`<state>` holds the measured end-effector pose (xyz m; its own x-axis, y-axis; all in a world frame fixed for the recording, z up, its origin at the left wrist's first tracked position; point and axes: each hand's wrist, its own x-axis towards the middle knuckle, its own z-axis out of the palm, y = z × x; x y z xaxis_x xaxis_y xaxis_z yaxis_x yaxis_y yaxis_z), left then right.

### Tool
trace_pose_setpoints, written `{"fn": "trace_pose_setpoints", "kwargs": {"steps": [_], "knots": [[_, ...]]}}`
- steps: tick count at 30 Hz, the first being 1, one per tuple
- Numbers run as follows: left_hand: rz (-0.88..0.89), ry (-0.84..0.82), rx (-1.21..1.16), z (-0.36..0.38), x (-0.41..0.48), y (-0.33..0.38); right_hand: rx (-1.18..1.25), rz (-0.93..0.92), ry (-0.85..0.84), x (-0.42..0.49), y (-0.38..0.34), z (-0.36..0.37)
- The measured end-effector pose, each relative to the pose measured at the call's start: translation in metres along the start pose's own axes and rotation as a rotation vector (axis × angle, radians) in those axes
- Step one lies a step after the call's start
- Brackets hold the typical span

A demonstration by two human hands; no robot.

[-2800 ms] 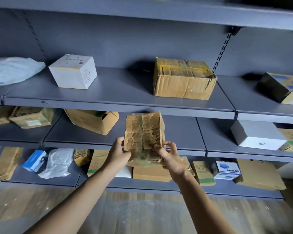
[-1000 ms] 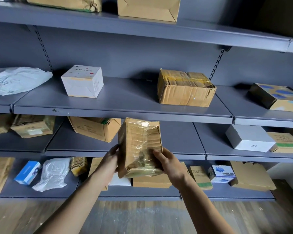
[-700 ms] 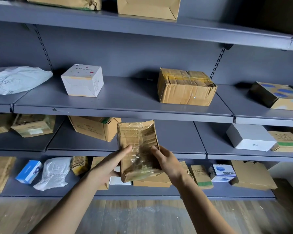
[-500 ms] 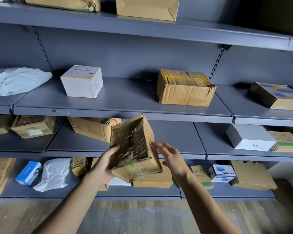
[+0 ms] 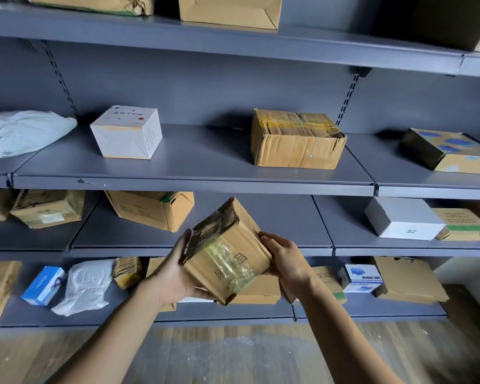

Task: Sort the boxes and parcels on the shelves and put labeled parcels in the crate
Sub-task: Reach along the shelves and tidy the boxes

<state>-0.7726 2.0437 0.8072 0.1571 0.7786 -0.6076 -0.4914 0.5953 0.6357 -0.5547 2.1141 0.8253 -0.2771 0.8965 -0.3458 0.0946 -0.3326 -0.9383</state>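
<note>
I hold a small taped brown cardboard box [image 5: 227, 253] in front of the grey shelves, tilted, with printed characters on its near face. My left hand [image 5: 175, 275] cups its left side and bottom. My right hand [image 5: 286, 261] grips its right edge. Behind the box, the shelves carry a white box [image 5: 128, 133], a larger taped brown box [image 5: 297, 139] and an open brown carton [image 5: 150, 209]. No crate is in view.
A white poly bag [image 5: 22, 133] lies far left on the middle shelf [image 5: 194, 181]. A blue-patterned box [image 5: 452, 149] and a grey-white box [image 5: 402, 220] sit to the right. The lowest shelf holds several small boxes and a white bag [image 5: 85, 285]. Wooden floor [image 5: 233, 353] below.
I have turned the brown box in my hands, from upright with its taped face toward me to tilted with a printed face showing. My left hand moved under it.
</note>
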Motion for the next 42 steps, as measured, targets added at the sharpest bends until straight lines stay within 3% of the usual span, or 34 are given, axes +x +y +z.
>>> {"fn": "trace_pose_setpoints", "kwargs": {"steps": [5,9,13,21,27,33,38,42], "knots": [[-0.080,0.045,0.165,0.006,-0.003,0.011,0.051,0.134,-0.014,0.001,-0.001,-0.003],[-0.062,0.059,0.280,0.007,-0.006,0.019,-0.106,0.158,-0.022,0.005,0.000,-0.008],[0.038,0.088,0.339,0.005,-0.009,0.012,-0.298,0.106,-0.071,0.009,0.005,-0.010],[0.320,0.124,0.457,0.000,-0.016,-0.001,-0.162,-0.058,-0.275,-0.005,0.011,-0.011],[0.416,0.251,0.531,-0.004,-0.016,0.001,-0.268,-0.304,-0.435,-0.007,0.014,-0.012],[0.444,0.334,0.609,-0.012,-0.018,-0.006,-0.330,-0.333,-0.391,-0.004,0.017,0.000],[0.436,0.347,0.621,-0.022,-0.013,-0.011,-0.226,-0.331,-0.408,-0.007,0.019,0.021],[0.423,0.389,0.650,-0.035,-0.005,-0.010,-0.120,-0.230,-0.291,0.004,0.035,0.039]]}}
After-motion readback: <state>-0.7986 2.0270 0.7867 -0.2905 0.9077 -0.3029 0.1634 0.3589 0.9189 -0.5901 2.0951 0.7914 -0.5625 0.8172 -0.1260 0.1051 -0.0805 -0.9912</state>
